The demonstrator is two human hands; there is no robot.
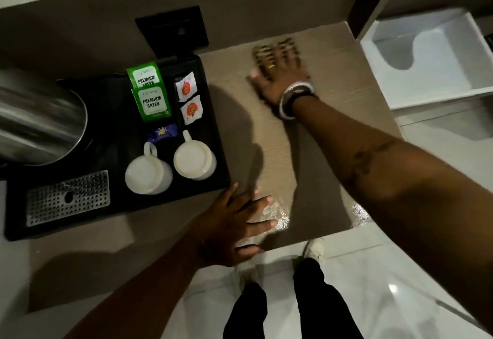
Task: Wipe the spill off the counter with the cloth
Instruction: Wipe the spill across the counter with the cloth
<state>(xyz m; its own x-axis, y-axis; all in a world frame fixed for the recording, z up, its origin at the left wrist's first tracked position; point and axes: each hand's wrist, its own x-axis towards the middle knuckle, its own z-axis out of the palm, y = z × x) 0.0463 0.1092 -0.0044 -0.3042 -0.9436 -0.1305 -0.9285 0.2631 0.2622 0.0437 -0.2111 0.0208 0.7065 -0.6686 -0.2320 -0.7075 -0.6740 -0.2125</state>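
The tan wood-grain counter [314, 151] carries two shiny wet patches near its front edge, one [278, 215] by my left fingertips and another [360, 213] under my right forearm. My left hand [234, 229] lies flat on the counter at the front edge, fingers spread, holding nothing. My right hand [277, 74] presses flat on the far part of the counter near the wall. It is blurred by motion, with fingers apart, a ring and wrist bangles. No cloth shows under or beside either hand.
A black tray [213, 114] on the left holds two upturned white mugs [149, 173], tea sachets [152, 98], a steel kettle [40, 119] and a perforated drip grate [69, 197]. A black wall socket [173, 30] sits behind. An open white drawer [432, 55] is at right; my legs stand below.
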